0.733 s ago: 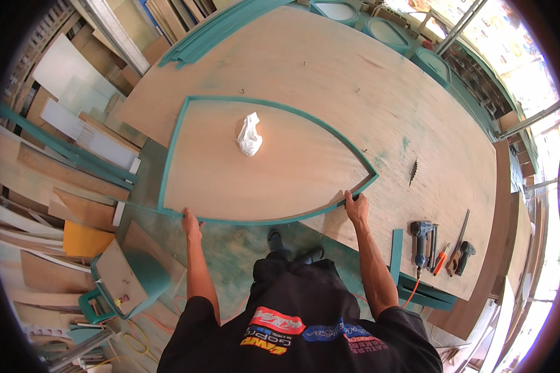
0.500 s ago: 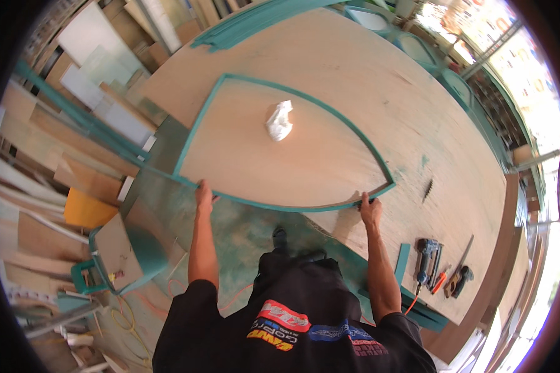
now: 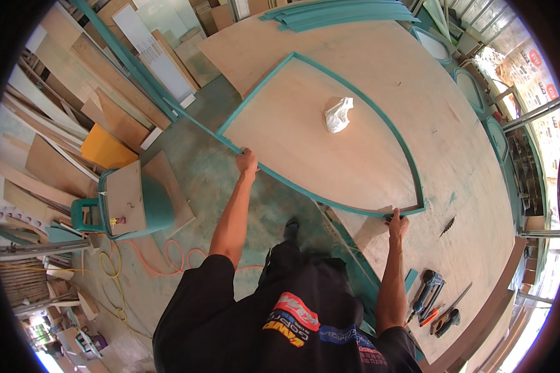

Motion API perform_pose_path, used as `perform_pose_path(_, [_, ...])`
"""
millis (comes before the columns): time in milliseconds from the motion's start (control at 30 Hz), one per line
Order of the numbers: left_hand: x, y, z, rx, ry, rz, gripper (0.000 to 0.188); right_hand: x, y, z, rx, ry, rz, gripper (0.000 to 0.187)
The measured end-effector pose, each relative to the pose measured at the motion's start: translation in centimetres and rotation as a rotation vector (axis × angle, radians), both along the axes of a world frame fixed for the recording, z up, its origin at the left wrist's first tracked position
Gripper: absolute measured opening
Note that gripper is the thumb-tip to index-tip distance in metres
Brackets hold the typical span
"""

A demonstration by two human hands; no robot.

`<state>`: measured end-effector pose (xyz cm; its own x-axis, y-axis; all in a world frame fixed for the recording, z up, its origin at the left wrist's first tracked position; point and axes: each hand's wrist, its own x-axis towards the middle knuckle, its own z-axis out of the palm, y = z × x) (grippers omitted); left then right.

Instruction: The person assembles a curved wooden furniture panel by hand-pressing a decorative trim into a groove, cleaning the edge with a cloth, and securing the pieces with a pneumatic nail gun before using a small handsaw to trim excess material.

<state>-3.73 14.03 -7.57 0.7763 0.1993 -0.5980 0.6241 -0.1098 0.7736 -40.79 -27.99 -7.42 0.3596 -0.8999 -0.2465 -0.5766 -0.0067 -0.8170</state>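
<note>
- We hold with both hands a large tan panel (image 3: 305, 133) with a teal rim (image 3: 294, 56); it has one straight side at the far left and two curved sides, which meet in a point at the right.
- Our left hand (image 3: 247, 161) pinches the near curved side of the rim, toward its left end, above the floor (image 3: 255, 224).
- Our right hand (image 3: 397, 224) pinches the same side close to the point; its lower fingers are partly hidden from us.
- The panel is above the wooden tabletop (image 3: 470, 158), and its near left part reaches past the edge. We cannot tell if it touches the tabletop at the right.
- On the panel, right of its middle, we see a crumpled white piece (image 3: 338, 116), paper or cloth.
- To the right of the point lies a small dark toothed piece (image 3: 447, 226).
- Nearer to us on the right, a nail gun (image 3: 427, 293), a tool with red handle (image 3: 432, 315) and a saw with black handle (image 3: 445, 323) lie side by side.
- At the far edge we have a stack of teal strips (image 3: 345, 15).
- At the left on the floor stands a teal container (image 3: 157, 204), and near it lies an orange hose (image 3: 175, 253).
</note>
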Motion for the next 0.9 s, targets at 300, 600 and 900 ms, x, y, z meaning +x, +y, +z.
perform_pose_path(300, [1.1,1.7,-1.6,-0.035,-0.092,-0.081,0.058,-0.2,-1.4,-1.4,0.015,0.036,0.078,0.05])
perform_pose_path(600, [-5.5,0.5,-0.8,-0.001,-0.063,-0.131,0.078,-8.9,4.8,6.6,0.006,-0.062,0.094,0.054])
perform_pose_path(900, [-12.8,-5.2,-2.0,-0.204,-0.089,-0.102,0.091,-48.7,-1.0,6.4,-0.337,0.258,-0.741,0.034])
